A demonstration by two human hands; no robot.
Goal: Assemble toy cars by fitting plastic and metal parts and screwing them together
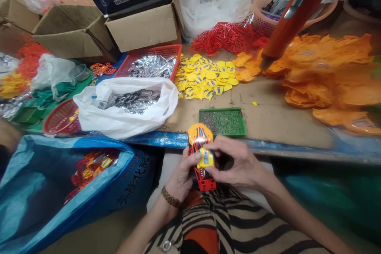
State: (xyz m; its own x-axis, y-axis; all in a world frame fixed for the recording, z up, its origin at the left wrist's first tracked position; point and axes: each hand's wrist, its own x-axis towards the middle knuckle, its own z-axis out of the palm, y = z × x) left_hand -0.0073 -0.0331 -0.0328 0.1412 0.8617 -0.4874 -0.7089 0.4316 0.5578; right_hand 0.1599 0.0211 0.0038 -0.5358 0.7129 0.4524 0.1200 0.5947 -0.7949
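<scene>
Over my lap I hold a small toy car body (201,154) with a red frame, an orange front shell and a yellow piece on top. My left hand (182,174) wraps round the red frame from the left, fingers closed. My right hand (235,164) pinches the yellow piece (205,158) and presses it onto the frame. A green tray of tiny screws (223,121) lies on the bench edge just beyond my hands.
On the bench are a pile of yellow parts (205,77), red frames (226,37), orange shells (327,71), a white bag of silver parts (131,105) and a red basket (154,61). An orange hanging tool (294,8) dangles at upper right. A blue sack (59,182) with finished cars sits at left.
</scene>
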